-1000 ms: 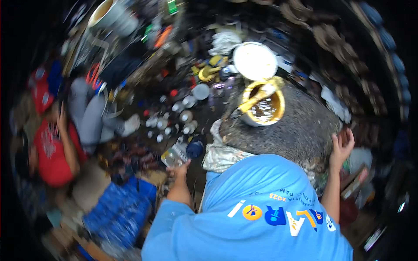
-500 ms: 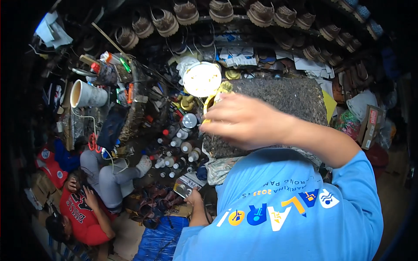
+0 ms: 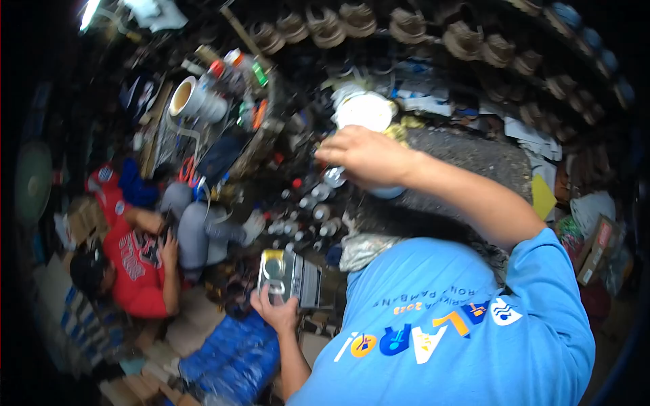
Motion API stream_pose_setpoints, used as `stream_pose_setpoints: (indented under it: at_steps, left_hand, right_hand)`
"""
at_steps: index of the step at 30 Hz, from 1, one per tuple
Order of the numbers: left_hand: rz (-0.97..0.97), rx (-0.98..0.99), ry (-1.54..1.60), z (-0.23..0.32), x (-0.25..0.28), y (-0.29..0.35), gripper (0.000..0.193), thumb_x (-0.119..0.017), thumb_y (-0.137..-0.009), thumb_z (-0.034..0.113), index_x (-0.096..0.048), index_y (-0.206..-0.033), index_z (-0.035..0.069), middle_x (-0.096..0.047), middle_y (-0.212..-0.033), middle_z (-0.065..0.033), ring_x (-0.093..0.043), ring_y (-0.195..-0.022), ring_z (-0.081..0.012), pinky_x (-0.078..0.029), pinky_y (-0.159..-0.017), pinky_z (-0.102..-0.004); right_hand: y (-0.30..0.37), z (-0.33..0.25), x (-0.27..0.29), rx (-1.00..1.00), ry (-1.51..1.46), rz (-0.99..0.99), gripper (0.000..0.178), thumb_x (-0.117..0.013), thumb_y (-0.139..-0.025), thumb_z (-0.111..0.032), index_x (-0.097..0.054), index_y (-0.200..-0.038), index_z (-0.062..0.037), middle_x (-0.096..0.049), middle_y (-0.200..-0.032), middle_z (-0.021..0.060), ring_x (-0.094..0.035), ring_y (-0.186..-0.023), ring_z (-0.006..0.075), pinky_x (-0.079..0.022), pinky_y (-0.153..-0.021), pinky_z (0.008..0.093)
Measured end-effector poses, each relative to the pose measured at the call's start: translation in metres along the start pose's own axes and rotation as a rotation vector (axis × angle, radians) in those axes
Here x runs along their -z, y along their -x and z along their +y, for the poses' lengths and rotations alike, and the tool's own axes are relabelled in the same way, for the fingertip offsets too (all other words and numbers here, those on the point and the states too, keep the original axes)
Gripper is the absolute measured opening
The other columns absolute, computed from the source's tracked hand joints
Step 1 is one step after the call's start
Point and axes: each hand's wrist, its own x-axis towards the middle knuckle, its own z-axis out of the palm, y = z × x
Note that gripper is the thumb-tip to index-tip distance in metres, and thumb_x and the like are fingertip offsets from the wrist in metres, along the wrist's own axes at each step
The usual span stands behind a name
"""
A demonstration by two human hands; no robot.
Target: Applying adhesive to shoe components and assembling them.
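Note:
My left hand [image 3: 277, 311] grips a small box [image 3: 309, 283] from its near end, thumb on one side and fingers on the other; its top is grey and yellow. My right hand [image 3: 365, 155] hovers over the left edge of a dark, rough-topped work surface [image 3: 467, 162], fingers curled down. Whatever those fingers hold is hidden under the hand and blurred. Part of a pale blue rounded thing [image 3: 388, 192] shows just below it. Beyond the right hand stands a white round tub [image 3: 365, 111], with crusty yellow matter [image 3: 408, 123] beside it.
Several bottles [image 3: 318, 196] stand on the floor left of the work surface. A person in red [image 3: 132, 271] sits at left. A blue plastic-wrapped bundle [image 3: 233, 355] lies near my left forearm. Brown shoes [image 3: 406, 26] line the far shelves. A white bucket [image 3: 196, 99] lies tipped at upper left.
My left hand has raised the box and turned its top into view. My right hand has moved slightly up, nearer the white tub. The whole view has swung, shifting the surroundings rightward.

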Motion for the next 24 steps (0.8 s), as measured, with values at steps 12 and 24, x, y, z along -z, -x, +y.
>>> stream_pose_setpoints:
  at_steps: [12, 24]
  left_hand:
    - [0.024, -0.715, 0.384, 0.190, 0.082, -0.105, 0.063, -0.080, -0.049, 0.017, -0.072, -0.111, 0.011, -0.042, -0.139, -0.0217, -0.056, -0.119, -0.0377, -0.046, -0.105, -0.0464]
    - [-0.314, -0.850, 0.602, 0.262, 0.071, -0.153, 0.064, -0.083, -0.052, 0.038, -0.069, -0.107, 0.007, -0.044, -0.133, -0.0216, -0.057, -0.116, -0.0357, -0.047, -0.100, -0.0477]
  right_hand:
    - [-0.065, -0.129, 0.097, 0.487, -0.142, 0.146, 0.052, -0.083, -0.072, -0.013, -0.070, -0.122, -0.0064, -0.068, -0.118, 0.0124, -0.061, -0.115, 0.0318, -0.055, -0.098, 0.0401]
    - [-0.066, -0.113, 0.148, 0.370, 0.166, -0.306, 0.023, -0.069, -0.079, -0.020, -0.078, -0.088, -0.0018, -0.075, -0.089, 0.0192, -0.074, -0.089, 0.0344, -0.058, -0.079, 0.0438]
